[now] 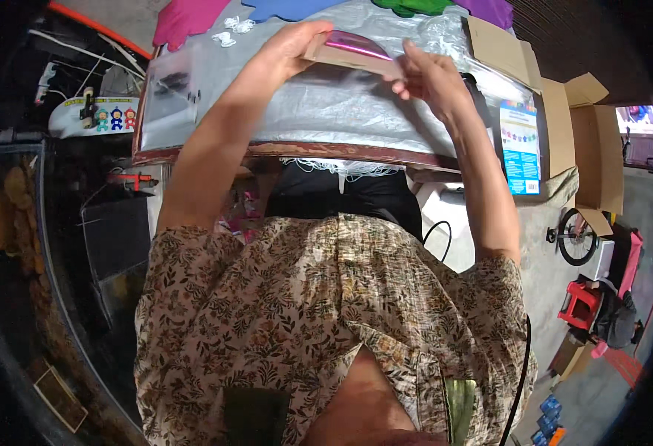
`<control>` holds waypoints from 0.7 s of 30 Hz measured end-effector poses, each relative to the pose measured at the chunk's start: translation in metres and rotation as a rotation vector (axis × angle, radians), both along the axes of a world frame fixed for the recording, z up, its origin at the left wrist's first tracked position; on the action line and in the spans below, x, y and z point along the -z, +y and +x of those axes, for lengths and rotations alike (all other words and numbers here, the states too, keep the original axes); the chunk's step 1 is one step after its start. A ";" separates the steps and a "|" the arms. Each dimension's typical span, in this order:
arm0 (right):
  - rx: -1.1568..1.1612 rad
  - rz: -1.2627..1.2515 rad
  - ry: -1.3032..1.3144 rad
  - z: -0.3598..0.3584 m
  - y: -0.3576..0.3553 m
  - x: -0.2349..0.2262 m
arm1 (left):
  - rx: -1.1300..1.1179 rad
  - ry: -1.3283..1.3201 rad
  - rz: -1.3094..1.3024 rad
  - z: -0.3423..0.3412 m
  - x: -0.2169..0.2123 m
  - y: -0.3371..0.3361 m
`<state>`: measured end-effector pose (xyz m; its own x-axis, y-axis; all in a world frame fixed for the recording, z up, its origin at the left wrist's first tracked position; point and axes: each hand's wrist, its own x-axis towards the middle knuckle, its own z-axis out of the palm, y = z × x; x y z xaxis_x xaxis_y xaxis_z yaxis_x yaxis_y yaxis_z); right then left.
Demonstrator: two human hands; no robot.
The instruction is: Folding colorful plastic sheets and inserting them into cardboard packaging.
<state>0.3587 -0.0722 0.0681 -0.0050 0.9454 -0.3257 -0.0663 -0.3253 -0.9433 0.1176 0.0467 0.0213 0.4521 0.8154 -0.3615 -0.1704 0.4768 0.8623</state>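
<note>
Between my hands, over the far part of the table, is a tan cardboard piece (pixel 360 61) with a glossy pink sheet (pixel 356 44) bowed along its far side. My left hand (pixel 297 46) is closed on its left end, fingers wrapped behind it. At the right end, my right hand (pixel 432 78) has the thumb raised on the far side and the fingertips curled around the near corner. Some blur there hides the exact contact. White string bundles (pixel 231 30) lie on the table beyond my left hand.
Plastic sheeting (pixel 304 111) covers the table. Pink (pixel 189 21), blue (pixel 289 7), green (pixel 412 6) and purple (pixel 490 10) pieces line its far edge. On the right are a blue-and-white printed package (pixel 520 145) and open cardboard boxes (pixel 598 152). White strings (pixel 341 169) hang at the near edge.
</note>
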 end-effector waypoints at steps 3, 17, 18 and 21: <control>0.021 0.018 -0.004 -0.002 0.014 0.001 | -0.123 -0.031 0.018 0.013 -0.032 -0.040; -0.065 0.231 -0.110 -0.004 -0.029 -0.018 | -0.037 -0.426 -0.014 -0.008 -0.034 -0.073; -0.070 0.255 -0.126 -0.006 -0.036 -0.017 | -0.033 -0.408 0.012 -0.004 -0.030 -0.076; -0.053 0.261 -0.162 -0.008 -0.053 -0.019 | -0.015 -0.380 0.066 0.005 -0.029 -0.079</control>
<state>0.3504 -0.1250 0.0869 -0.0240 0.9971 -0.0722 0.1023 -0.0694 -0.9923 0.1228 -0.0323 0.0504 0.5314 0.8390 -0.1173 -0.4905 0.4176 0.7649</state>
